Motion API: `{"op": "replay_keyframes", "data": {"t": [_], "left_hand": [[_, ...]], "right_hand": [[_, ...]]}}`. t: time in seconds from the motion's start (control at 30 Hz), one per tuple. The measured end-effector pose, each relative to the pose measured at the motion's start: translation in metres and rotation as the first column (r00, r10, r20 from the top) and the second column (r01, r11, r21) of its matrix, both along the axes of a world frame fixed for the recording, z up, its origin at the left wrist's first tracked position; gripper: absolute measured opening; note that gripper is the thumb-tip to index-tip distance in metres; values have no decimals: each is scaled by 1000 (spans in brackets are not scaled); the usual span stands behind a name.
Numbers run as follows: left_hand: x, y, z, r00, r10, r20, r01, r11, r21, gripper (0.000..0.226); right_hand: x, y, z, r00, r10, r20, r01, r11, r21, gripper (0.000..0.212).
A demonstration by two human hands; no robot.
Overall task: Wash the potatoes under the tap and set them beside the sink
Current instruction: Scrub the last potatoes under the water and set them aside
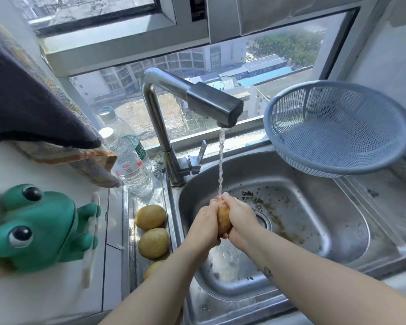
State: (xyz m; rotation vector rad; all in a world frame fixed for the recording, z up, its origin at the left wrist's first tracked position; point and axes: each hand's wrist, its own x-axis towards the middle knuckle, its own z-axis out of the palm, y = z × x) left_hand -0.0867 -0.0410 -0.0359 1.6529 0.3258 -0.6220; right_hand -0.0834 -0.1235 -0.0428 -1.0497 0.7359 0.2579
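Our left hand (205, 222) and right hand (239, 216) curl their fingers round the potato (223, 219). We should roll it where the water (220, 160) meets our fingertips.

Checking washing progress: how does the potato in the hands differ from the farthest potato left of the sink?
The held potato sits over the basin, gripped by the left hand and the right hand under the tap stream; the far potato lies untouched on the ledge. The held potato looks browner, the far potato paler yellow. Both are oval, unpeeled.
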Motion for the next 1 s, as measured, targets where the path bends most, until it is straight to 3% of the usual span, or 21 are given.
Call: {"op": "replay_keyframes", "data": {"t": [0.13,0.2,0.33,0.47,0.6,0.67,0.77,0.87,1.0], "left_hand": [[8,9,0,969,146,-199,-170,979,-109,34],[13,15,2,946,171,-274,-215,966,-140,35],[17,17,8,917,105,-385,-193,961,-198,36],[12,6,11,936,77,-342,-161,961,-224,35],[4,-1,16,964,-21,-265,-49,966,-255,31],[1,-1,17,966,-44,-253,-29,960,-279,23],[1,2,14,956,62,-286,-147,947,-285,21],[8,5,11,916,128,-380,-272,895,-353,39],[13,5,8,873,111,-474,-292,898,-328,48]], "right_hand": [[-3,-7,6,993,69,101,-93,963,255,22],[-7,-12,5,971,155,181,-203,935,290,25],[-11,-14,1,919,298,259,-338,933,126,33],[-5,-5,2,953,241,181,-231,970,-75,19],[1,-5,5,995,78,61,-73,995,-69,32],[1,-8,8,996,85,4,-85,995,-45,37],[0,-9,9,989,143,42,-144,989,26,37],[-8,-9,14,953,250,168,-271,955,116,26],[-13,-14,7,878,410,248,-394,912,-113,44]]}}
